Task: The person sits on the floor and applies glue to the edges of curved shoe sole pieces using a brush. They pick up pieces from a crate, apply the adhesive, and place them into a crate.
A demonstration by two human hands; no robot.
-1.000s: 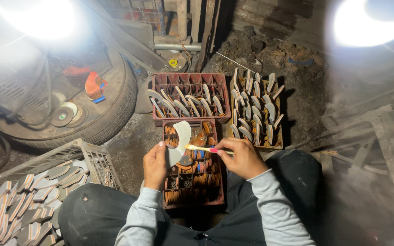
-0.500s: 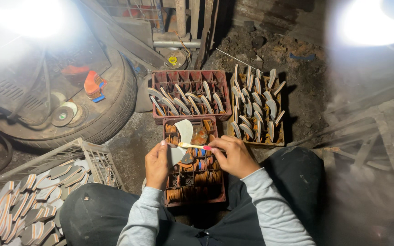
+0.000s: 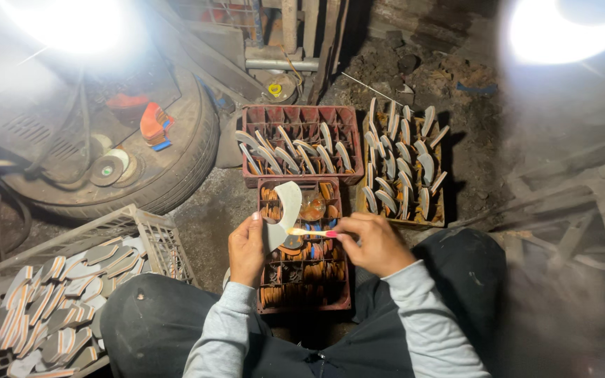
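Note:
My left hand [image 3: 246, 248] holds a curved, pale, crescent-shaped piece [image 3: 285, 206] upright over a red crate [image 3: 304, 302]. My right hand [image 3: 372, 241] grips a thin brush with a yellow and pink handle [image 3: 313, 232], and its tip rests against the piece. The red crate below holds rows of small orange and brown parts in compartments.
Two more crates of upright crescent pieces stand beyond: a red one [image 3: 301, 143] and a tan one [image 3: 404, 168]. A grey plastic basket [image 3: 57, 308] of stacked pieces sits at my left knee. An old tyre [image 3: 141, 161] with tools lies at the left. Bright lamps glare above.
The brush tip has slid slightly along the crescent piece; both hands stay in nearly the same place over the crate.

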